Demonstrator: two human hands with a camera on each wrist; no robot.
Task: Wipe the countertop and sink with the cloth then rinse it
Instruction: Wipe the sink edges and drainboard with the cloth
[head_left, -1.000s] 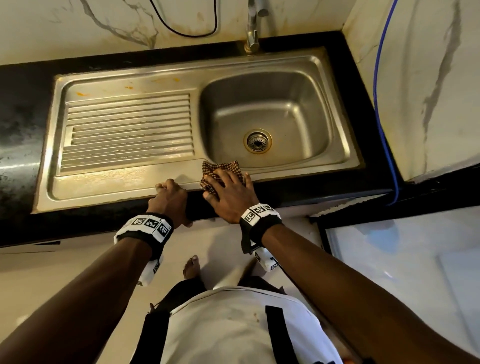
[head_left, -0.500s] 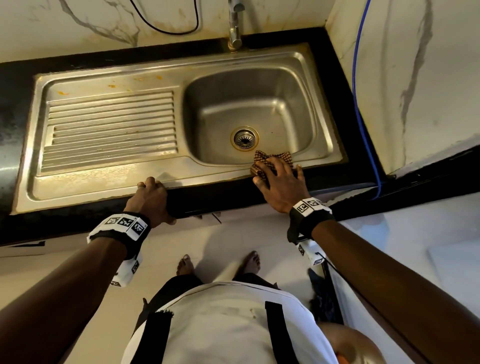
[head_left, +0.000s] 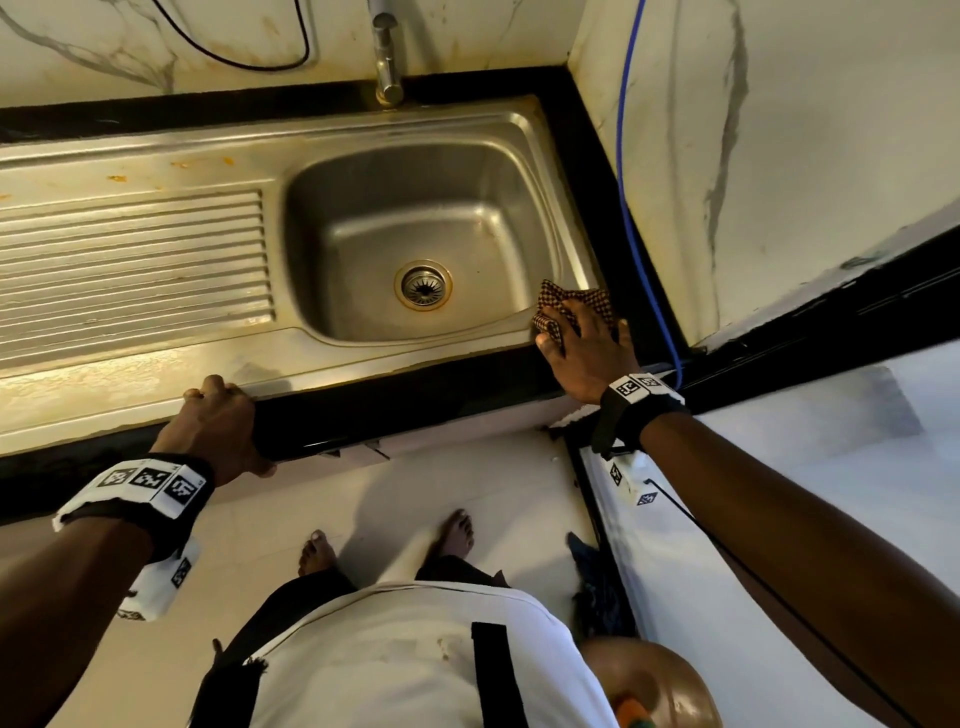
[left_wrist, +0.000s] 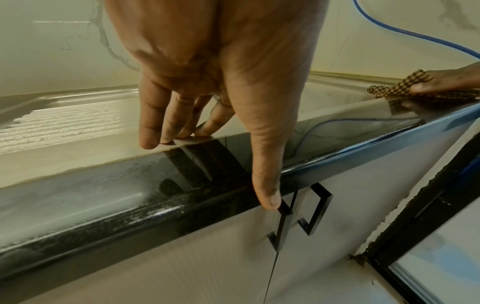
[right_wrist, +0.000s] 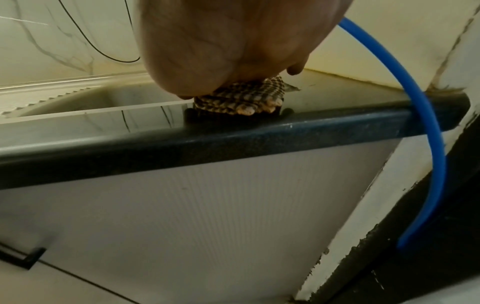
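Observation:
A brown checked cloth (head_left: 571, 301) lies bunched on the front right corner of the steel sink's rim (head_left: 415, 358), where it meets the black countertop (head_left: 415, 395). My right hand (head_left: 582, 340) presses down on it, fingers curled round the cloth (right_wrist: 241, 96). The left wrist view shows the cloth (left_wrist: 397, 88) at its far right. My left hand (head_left: 218, 410) rests on the counter's front edge by the drainboard, fingers (left_wrist: 166, 123) straight on the rim and thumb down the front face, holding nothing.
The faucet (head_left: 387, 62) stands behind the basin, whose drain (head_left: 422, 285) is uncovered. Orange stains (head_left: 117, 178) mark the rim above the ribbed drainboard (head_left: 130, 270). A blue hose (head_left: 631, 208) runs down the right wall past the cloth. Black cabinet handles (left_wrist: 311, 214) sit below the counter.
My right hand has slid the cloth rightward along the sink's front rim, from near the drainboard to the front right corner. The left hand has stayed on the counter edge.

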